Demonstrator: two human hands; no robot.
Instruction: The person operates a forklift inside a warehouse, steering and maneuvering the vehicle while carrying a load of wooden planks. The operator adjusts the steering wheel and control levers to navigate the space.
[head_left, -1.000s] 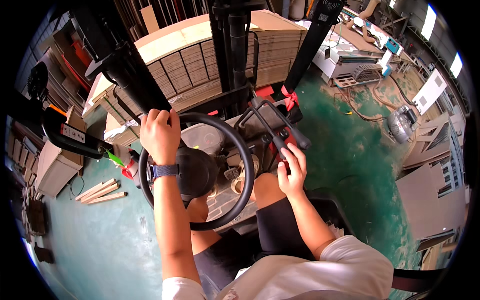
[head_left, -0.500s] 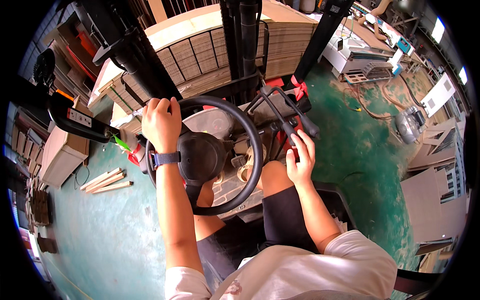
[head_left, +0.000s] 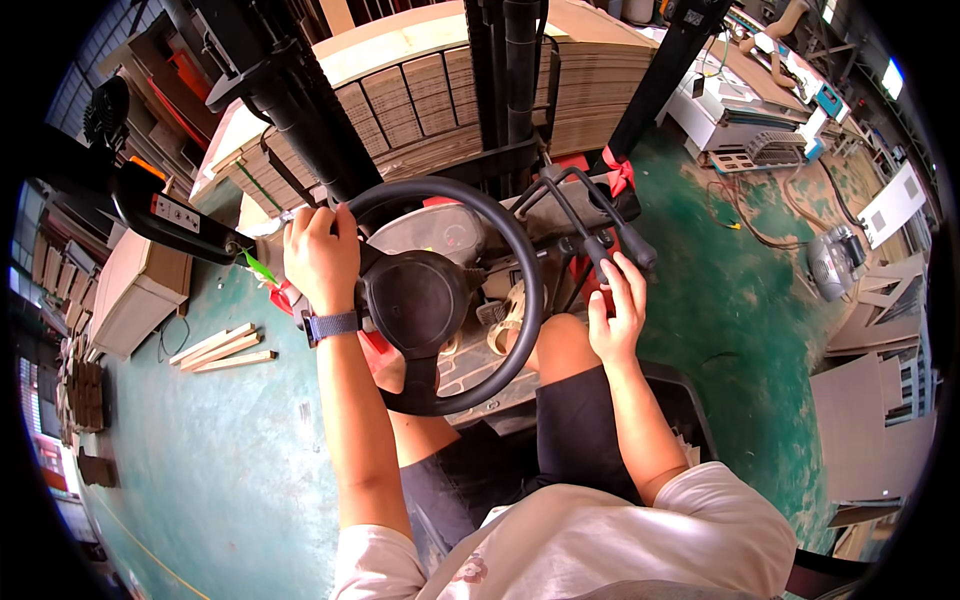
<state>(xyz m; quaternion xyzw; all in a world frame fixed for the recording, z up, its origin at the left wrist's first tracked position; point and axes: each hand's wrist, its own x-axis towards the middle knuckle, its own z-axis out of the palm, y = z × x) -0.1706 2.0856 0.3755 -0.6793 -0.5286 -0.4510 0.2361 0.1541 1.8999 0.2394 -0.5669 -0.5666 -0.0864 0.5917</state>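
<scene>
A black steering wheel (head_left: pixel 533 290) with a round hub is in front of me. My left hand (head_left: pixel 322 258) is closed over the wheel's upper left rim, a dark watch band on its wrist. To the right, my right hand (head_left: pixel 622 310) has its fingers bent round the end of a black control lever (head_left: pixel 590 243); part of that grip is hidden by the fingers. A second black lever (head_left: pixel 637 246) stands just right of it, apart from the hand. Below the wheel, a foot in a tan clog (head_left: pixel 510 315) rests near a pedal.
Beyond the black forklift mast (head_left: pixel 520 75) and load guard lies a large stack of brown boards (head_left: pixel 590 90). Wooden strips (head_left: pixel 222 345) lie on the green floor at left, near another board stack (head_left: pixel 140 290). A machine (head_left: pixel 725 110) and a motor unit (head_left: pixel 832 262) stand at right.
The wheel has turned a little counterclockwise, my left hand moving down its left side with it. My right hand stays at the lever. The whole view has shifted slightly.
</scene>
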